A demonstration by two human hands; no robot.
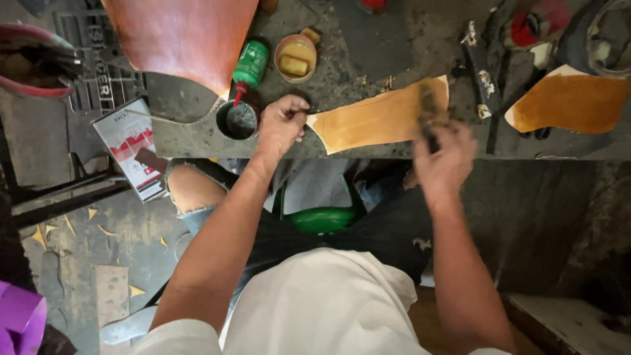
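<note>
A tan leather piece (374, 121) lies flat on the dark, stained workbench (394, 46). My left hand (281, 123) pinches the piece's left end and holds it down. My right hand (444, 161) is shut on a brush (428, 108) whose bristles rest on the piece's right end; the brush is blurred. A small round dark tin (236, 120) sits just left of my left hand. Behind the tin a green bottle with a red nozzle (250, 66) lies on its side.
A large reddish-brown leather sheet (177, 36) lies at the back left, a round tin with yellow lumps (295, 58) beside the bottle. Another tan leather piece (568, 104) and dark tools (483, 79) lie at the right. A white and red box (131, 148) juts out left.
</note>
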